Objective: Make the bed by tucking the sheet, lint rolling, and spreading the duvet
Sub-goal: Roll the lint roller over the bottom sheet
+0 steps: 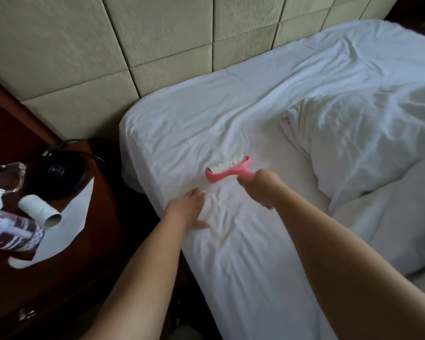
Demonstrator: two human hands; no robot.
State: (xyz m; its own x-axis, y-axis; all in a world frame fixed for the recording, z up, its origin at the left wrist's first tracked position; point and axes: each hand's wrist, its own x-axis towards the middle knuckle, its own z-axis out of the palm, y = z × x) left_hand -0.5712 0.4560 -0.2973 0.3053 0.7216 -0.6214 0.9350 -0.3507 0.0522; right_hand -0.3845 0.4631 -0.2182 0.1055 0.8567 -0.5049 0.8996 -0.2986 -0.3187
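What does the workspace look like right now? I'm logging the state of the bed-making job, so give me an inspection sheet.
Surface: white sheet on the bed, wrinkled near the hands.
Job's things: pink lint roller on the sheet; duvet bunched at the far side.
Clutter: nightstand holds a spare roll, white paper, a black round base and crumpled clear plastic.
Grippers: right hand grips the roller's handle; left hand presses flat on the sheet.
Cables: black cord behind the base.
Surroundings: padded headboard.

Left hand (190, 207) flat, right hand (261, 188) fisted
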